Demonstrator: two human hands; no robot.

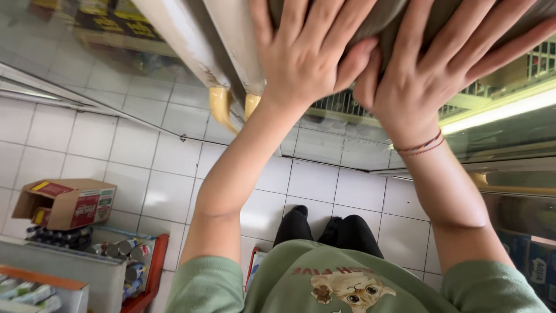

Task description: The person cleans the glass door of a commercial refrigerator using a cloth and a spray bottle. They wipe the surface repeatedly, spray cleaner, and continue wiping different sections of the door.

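Head view: grey-brown bundle at top of frame, mostly cut off; looks soft and pliable, probably light, not fragile. Both palms pressed flat on its face. Left hand and right hand spread wide, fingers splayed, thumbs nearly meeting at centre; pressing, not gripping. Best hold judged at the outer edges, since a flat push could slip. Cream door frame just left of bundle, lit shelf edge to the right: tight sideways. White tiled floor below open; carton and can tray well left.
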